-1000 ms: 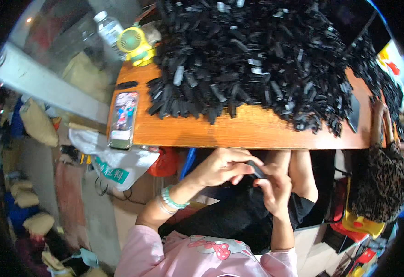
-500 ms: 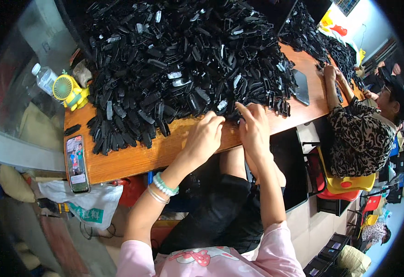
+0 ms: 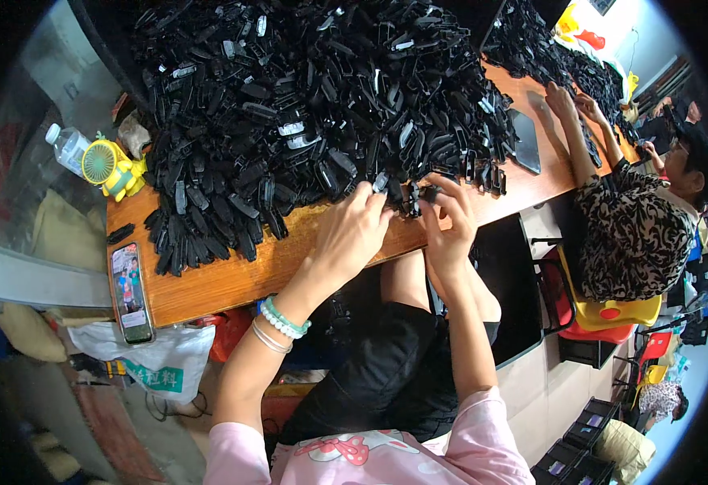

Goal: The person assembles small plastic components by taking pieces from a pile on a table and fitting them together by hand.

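A large heap of narrow black plastic parts (image 3: pixel 289 113) covers much of the wooden table (image 3: pixel 200 295). At the heap's near edge my left hand (image 3: pixel 350 230) has its fingers bent together. Whatever lies between those fingertips is hidden. Just to its right, my right hand (image 3: pixel 453 222) pinches a small black plastic part (image 3: pixel 430 193) between thumb and fingers. A few more black parts stand beside it at the table's front side.
On the left are a phone (image 3: pixel 132 295), a yellow handheld fan (image 3: pixel 110 168) and a clear bottle (image 3: pixel 69 149). A dark flat tablet-like panel (image 3: pixel 525 142) lies to the right. Further right, a seated co-worker (image 3: pixel 637 226) handles similar black parts.
My right hand's fingers have spread a little and now show a black part in their pinch. My left hand has shifted slightly left. The co-worker's hands have moved apart.
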Available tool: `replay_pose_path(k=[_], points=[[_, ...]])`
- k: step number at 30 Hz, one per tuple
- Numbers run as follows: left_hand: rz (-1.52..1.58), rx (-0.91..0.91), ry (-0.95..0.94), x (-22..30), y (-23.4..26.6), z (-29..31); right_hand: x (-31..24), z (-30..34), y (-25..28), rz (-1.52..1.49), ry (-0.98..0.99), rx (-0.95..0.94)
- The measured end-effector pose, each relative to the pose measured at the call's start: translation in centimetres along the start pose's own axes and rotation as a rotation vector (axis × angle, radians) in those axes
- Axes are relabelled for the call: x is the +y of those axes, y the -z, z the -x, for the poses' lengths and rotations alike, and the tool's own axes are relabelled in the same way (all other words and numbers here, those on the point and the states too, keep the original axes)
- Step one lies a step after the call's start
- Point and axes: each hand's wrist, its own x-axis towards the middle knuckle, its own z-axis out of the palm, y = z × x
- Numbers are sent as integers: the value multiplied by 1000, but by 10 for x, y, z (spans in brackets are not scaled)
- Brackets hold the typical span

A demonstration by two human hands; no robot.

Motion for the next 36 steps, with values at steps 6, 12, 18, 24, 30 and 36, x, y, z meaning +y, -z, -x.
replay_pose_path(k=[6, 12, 18, 24, 30, 36], points=[[-129, -23, -183, -1, -15, -38, -31, 22, -4, -587, -540, 129], [-113, 29, -314, -5, -20, -43, -34, 57, 7, -69, -372, -175], [540, 285, -55, -3, -9, -24, -48, 57, 11, 145, -189, -278], [1154, 13, 357, -3, 27, 52, -65, 39, 19, -29, -292, -428], [996, -95, 305, 14, 32, 81, -95, 36, 30, -376, -343, -470], [735, 26, 138, 15, 40, 87, -96, 34, 31, -278, -330, -672]])
